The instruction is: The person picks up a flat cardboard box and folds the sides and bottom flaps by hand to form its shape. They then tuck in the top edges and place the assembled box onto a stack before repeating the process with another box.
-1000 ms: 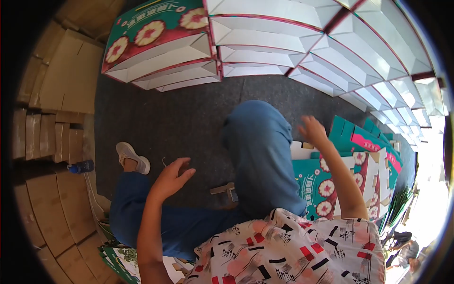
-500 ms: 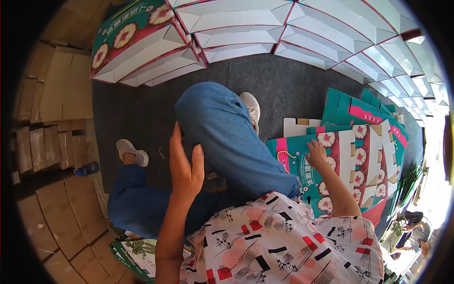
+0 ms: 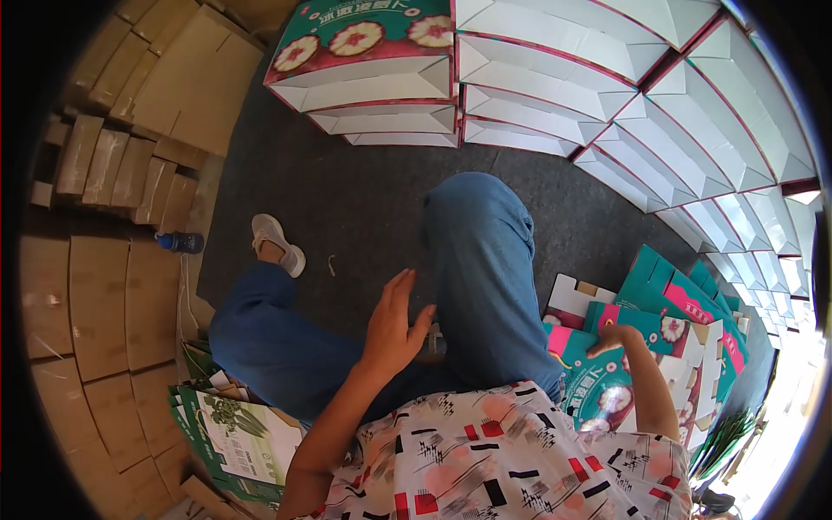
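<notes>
My left hand (image 3: 394, 334) hovers over my lap beside the raised knee, fingers apart and holding nothing. To the right, my right hand (image 3: 614, 338) lies at the upper edge of the top flat teal carton (image 3: 598, 381), with its fingers bent over the edge. Whether the fingers grip the carton is hard to tell. Beneath and beside it, more flattened teal and pink cartons (image 3: 685, 299) with printed radish slices overlap in a fanned pile next to my thigh.
Assembled white-sided boxes (image 3: 537, 74) are stacked ahead and to the right. Brown cartons (image 3: 95, 295) line the left, with a blue bottle (image 3: 180, 242) near them. Green printed sheets (image 3: 247, 433) lie at lower left. Dark floor (image 3: 347, 199) lies between.
The view has turned, shifting the surroundings. My right hand has gone from lying over the cartons' printed face to the top carton's upper edge. My left hand has moved slightly from the knee.
</notes>
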A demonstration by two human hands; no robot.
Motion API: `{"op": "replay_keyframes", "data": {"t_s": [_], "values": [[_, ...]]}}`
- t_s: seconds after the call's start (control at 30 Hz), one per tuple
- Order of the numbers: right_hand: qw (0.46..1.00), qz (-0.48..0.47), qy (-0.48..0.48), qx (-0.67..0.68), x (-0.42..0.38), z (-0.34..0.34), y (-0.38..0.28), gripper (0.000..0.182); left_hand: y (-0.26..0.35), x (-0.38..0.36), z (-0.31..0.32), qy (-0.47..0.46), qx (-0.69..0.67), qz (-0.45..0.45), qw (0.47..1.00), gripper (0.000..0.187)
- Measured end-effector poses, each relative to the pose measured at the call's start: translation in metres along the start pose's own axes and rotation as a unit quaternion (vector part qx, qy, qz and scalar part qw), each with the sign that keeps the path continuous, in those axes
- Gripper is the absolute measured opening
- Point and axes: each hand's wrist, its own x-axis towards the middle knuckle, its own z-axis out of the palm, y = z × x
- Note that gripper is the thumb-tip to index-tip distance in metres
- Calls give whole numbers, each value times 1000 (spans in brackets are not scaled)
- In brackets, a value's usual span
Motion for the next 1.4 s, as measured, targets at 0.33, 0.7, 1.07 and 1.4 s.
{"op": "replay_keyframes", "data": {"t_s": [0.33,0.7,1.07,1.4], "values": [[942,71,321,70,-245,-72,5,40,-18,-8,-3,-3,-4,0,1000,48],[737,-136,653,115,-364,-132,-115,29,-46,-29,-19,58,-36,-38,997,45],[605,-319,719,119,-381,-209,-194,33,-10,35,-123,257,-14,35,966,52],[395,-545,636,377,-349,-263,-234,43,-85,26,-110,205,-318,-168,910,73]]}}
